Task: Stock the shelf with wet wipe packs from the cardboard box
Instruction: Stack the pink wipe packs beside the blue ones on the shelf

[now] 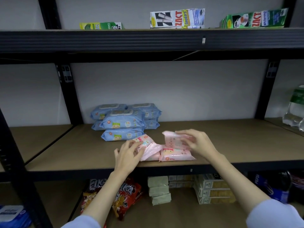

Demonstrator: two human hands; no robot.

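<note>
Several blue wet wipe packs (122, 122) are stacked at the back left of the middle shelf (230, 145). In front of them, near the shelf's front edge, lie pink wet wipe packs (176, 156). My left hand (130, 153) grips a tilted pink pack (148, 146) at its left end. My right hand (197, 141) holds another pink pack (172, 139) upright above the flat ones. The cardboard box is out of view.
Toothpaste boxes (177, 18) stand on the top shelf. A clear bottle pack (294, 109) sits at the far right of the middle shelf. Below are red snack bags (126, 195), green packets (158, 188) and stacked boxes (213, 188). Black uprights (70, 96) frame the bay.
</note>
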